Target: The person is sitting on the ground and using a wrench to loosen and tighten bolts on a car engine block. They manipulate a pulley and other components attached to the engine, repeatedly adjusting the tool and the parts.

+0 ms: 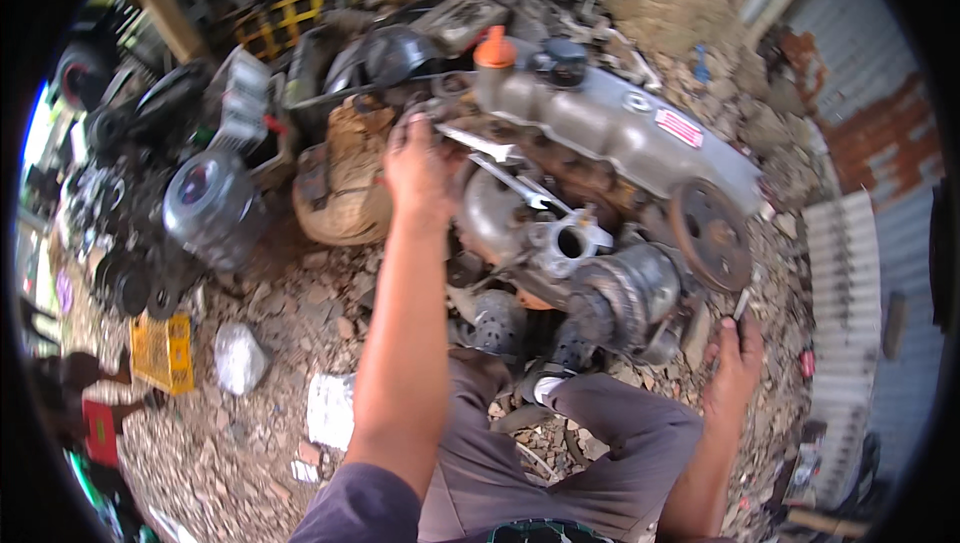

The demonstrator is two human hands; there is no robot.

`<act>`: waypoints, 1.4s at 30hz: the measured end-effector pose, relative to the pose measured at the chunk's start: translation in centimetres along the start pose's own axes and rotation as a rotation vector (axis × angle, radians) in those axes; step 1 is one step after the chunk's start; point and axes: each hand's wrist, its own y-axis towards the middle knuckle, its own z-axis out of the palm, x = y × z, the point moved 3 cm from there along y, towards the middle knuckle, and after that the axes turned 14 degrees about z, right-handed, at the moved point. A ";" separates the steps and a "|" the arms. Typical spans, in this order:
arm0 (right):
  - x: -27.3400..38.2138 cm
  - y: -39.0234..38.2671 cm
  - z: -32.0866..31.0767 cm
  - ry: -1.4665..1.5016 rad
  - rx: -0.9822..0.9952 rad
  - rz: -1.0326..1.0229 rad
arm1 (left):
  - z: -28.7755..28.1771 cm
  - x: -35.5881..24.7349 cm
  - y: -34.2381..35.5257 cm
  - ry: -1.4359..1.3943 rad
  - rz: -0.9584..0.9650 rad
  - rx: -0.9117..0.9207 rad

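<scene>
My left hand (pixel 418 168) reaches over the left end of a rusty engine, its fingertips at a small grey metal part (pixel 432 108). Motion blur smears those fingers, so their grip is unclear. Beside them, two silver wrenches (pixel 478 143) lie across the engine. A long grey valve cover (pixel 600 133) with an orange cap (pixel 494 49) lies along the engine's far side. Closer to me are a metal flange (pixel 570 240) and a ribbed round housing (pixel 625 288). Low on the right, my right hand (pixel 735 363) pinches a short pale stick (pixel 742 305) beside a rusty pulley (pixel 710 235).
Crates of greasy parts (pixel 310 63) crowd the far left. A clear plastic jug (pixel 205 198), a yellow basket (pixel 162 353) and a white bag (pixel 240 358) stand on the rubble at left. Corrugated metal sheets (pixel 845 293) line the right. My feet are against the engine's near side.
</scene>
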 end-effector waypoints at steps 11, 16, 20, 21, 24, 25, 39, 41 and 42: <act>1.7 -2.2 -0.6 0.043 0.082 -0.059 | 3.3 -0.6 -5.3 -0.007 -0.081 0.187; 2.8 -3.5 -0.6 -0.128 0.107 -0.131 | 6.2 -2.3 -11.1 -0.022 -0.184 0.371; 4.3 -6.6 1.5 -0.173 0.229 -0.117 | 8.5 -3.0 -15.2 -0.305 -0.348 0.348; 4.6 -7.6 2.2 -0.185 0.259 -0.100 | 8.5 -2.4 -15.8 -0.420 -0.365 0.381; 4.8 -8.8 4.4 -0.113 0.349 -0.126 | 9.5 -1.9 -18.9 -0.463 -0.362 0.403; 4.9 -8.8 4.6 -0.113 0.348 -0.110 | 9.7 -1.8 -19.7 -0.451 -0.380 0.398; 15.7 -4.7 -2.3 -0.355 -0.171 -0.350 | 7.8 -2.8 -18.5 0.863 0.682 1.106; 16.8 -3.8 -1.8 -0.481 -0.158 -0.423 | 7.5 -1.6 -18.6 0.844 0.615 1.096; 17.2 -3.3 -1.5 -0.544 -0.152 -0.455 | 7.4 -1.0 -18.5 0.805 0.576 1.092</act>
